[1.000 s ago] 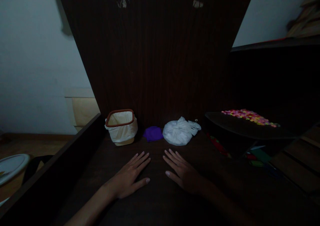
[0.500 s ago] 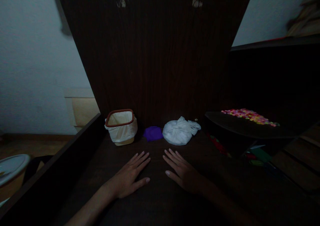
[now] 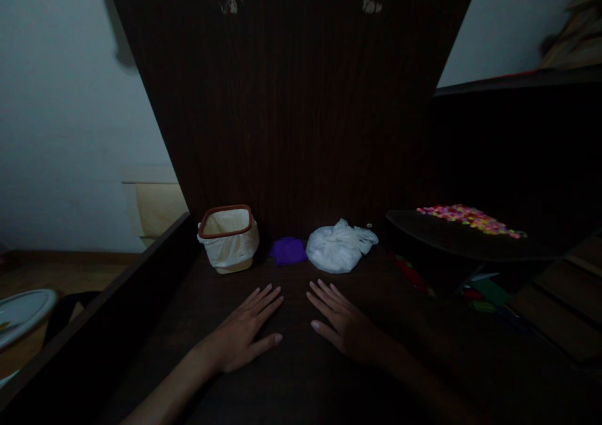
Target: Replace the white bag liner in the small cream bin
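Note:
My left hand [image 3: 243, 334] lies flat, palm down, on the dark wooden table [image 3: 301, 381], fingers stretched out and holding nothing. My right hand [image 3: 343, 325] lies flat beside it, fingers spread, also holding nothing. Beyond the fingertips, against the dark back panel, stand a small bin [image 3: 229, 238] with a red-brown rim and a white liner, a purple cloth-like lump [image 3: 288, 250], and a tied white plastic bag [image 3: 339, 247]. Neither hand touches them.
A dark tray [image 3: 451, 240] at the right carries a heap of small coloured pieces [image 3: 469, 217]. Below it are dim coloured items. A raised table edge [image 3: 117, 299] runs along the left; a white round object [image 3: 21, 312] sits on the floor beyond it.

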`<state>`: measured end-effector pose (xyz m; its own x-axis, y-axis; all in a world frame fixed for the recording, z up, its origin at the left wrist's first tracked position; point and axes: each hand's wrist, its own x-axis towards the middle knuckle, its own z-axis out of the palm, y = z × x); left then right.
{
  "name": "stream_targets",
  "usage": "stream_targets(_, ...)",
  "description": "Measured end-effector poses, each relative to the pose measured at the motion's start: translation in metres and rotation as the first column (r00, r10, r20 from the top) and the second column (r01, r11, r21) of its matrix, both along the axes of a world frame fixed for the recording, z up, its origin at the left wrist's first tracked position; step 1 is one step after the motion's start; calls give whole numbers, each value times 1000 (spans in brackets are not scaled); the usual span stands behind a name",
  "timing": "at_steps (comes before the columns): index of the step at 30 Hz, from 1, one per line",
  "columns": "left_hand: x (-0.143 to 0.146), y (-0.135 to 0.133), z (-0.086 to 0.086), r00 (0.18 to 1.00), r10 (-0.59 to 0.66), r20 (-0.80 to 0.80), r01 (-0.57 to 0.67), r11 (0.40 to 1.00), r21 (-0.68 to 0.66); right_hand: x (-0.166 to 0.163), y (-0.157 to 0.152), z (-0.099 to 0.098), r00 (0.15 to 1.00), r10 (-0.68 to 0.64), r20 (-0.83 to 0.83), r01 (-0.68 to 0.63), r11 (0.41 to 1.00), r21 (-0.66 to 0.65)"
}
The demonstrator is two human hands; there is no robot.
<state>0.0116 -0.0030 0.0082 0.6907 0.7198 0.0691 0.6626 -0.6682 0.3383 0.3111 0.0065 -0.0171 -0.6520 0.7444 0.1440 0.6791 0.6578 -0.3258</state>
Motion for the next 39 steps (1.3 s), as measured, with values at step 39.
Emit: stream_targets(39,3,2,12,1000,-13,8,12,985,170,-2,-1,3,1000,-14,-3,14,1000,-21)
